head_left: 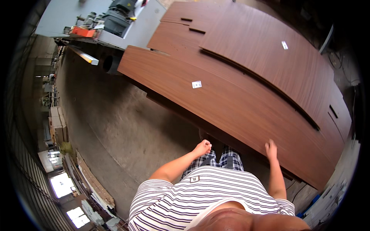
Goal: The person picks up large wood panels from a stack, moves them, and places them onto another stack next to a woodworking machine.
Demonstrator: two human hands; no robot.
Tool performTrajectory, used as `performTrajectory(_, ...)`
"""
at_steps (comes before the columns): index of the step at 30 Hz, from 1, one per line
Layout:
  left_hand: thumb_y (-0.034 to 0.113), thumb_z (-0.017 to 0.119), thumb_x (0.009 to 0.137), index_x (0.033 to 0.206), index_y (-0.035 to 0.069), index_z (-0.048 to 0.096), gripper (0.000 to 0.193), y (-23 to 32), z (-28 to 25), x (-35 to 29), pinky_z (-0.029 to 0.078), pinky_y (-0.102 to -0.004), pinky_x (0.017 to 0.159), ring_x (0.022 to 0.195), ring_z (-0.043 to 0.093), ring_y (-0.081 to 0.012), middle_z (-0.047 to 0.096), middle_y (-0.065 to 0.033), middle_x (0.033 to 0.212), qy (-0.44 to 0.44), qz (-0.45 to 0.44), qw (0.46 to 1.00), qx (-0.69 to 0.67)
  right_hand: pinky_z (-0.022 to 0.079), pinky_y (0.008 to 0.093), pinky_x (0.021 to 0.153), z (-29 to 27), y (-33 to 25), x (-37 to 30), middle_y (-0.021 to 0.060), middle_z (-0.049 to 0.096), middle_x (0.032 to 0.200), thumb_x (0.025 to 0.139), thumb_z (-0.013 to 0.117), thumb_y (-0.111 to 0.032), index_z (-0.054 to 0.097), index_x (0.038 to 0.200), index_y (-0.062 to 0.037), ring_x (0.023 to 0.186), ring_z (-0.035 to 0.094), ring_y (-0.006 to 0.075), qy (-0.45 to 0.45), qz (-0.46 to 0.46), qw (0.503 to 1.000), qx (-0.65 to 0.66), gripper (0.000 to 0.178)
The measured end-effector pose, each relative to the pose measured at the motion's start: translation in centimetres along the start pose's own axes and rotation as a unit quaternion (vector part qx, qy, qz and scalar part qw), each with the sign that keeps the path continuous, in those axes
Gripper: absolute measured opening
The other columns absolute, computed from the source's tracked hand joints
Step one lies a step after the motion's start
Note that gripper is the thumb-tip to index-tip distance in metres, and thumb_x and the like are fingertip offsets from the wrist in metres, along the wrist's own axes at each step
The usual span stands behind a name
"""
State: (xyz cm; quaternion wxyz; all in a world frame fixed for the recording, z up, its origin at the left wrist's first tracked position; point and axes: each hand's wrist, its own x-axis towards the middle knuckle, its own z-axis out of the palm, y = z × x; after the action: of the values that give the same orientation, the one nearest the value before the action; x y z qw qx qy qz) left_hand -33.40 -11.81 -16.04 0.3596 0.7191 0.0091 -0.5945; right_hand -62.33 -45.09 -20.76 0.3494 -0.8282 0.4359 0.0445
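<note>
A long brown wood-grain panel (pixel 231 111) lies at the front of a stack, its near edge running slantwise before me. My right hand (pixel 271 150) is at this edge, fingers partly stretched and apart; whether it touches the panel is hard to tell. Nothing shows in it. In front of my checked shorts, my left hand (pixel 202 148) is curled into a loose fist, apart from the panel, with nothing visible in it. A small white label (pixel 196 84) sits on the front panel.
Behind lies another brown panel (pixel 266 50) with a white label (pixel 284 45), raised over others with dark slots. A grey machine (pixel 117 23) with an orange-red part (pixel 83 32) stands at the far left. Boards (pixel 94 181) are stacked along the left side of the concrete floor (pixel 119 131).
</note>
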Motion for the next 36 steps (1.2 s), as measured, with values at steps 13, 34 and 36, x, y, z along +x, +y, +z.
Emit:
performTrajectory(13,0.025,0.050,0.083,0.091,0.004,0.055,0.023,2.3,-13.6,-8.0,0.048,-0.0344,0.070,0.077,0.061,-0.0235,0.062,-0.0129,0.083,0.073,0.140,0.958,0.238,0.047,0.0366,0.072,8.4,-10.3,-6.1,0.0198,0.063,0.082,0.078,0.056,-0.029,0.063,0.087,0.0021,0.081,0.062,0.0313,-0.132,0.066,0.988,0.044,0.033)
performTrajectory(34,0.029,0.053,0.080,0.077,0.002,0.061,0.028,-11.0,-19.1,-8.6,0.048,-0.0343,0.069,0.070,0.062,-0.0219,0.064,-0.0104,0.072,0.203,0.221,0.941,0.159,0.049,0.0323,0.060,1.5,-18.8,-1.7,0.0128,0.062,0.067,0.080,0.054,-0.020,0.062,0.086,0.0030,0.059,0.062,0.0202,-0.151,0.047,0.987,0.017,0.025)
performTrajectory(36,0.026,0.053,0.081,0.079,0.001,0.060,0.026,-10.5,-18.6,-8.3,0.048,-0.0338,0.067,0.069,0.062,-0.0204,0.064,-0.0105,0.073,0.204,0.174,0.958,0.101,0.049,0.0321,0.059,1.9,-16.9,-0.4,0.0130,0.062,0.066,0.080,0.054,-0.019,0.061,0.086,0.0033,0.059,0.062,0.0204,-0.146,0.058,0.987,0.034,0.024)
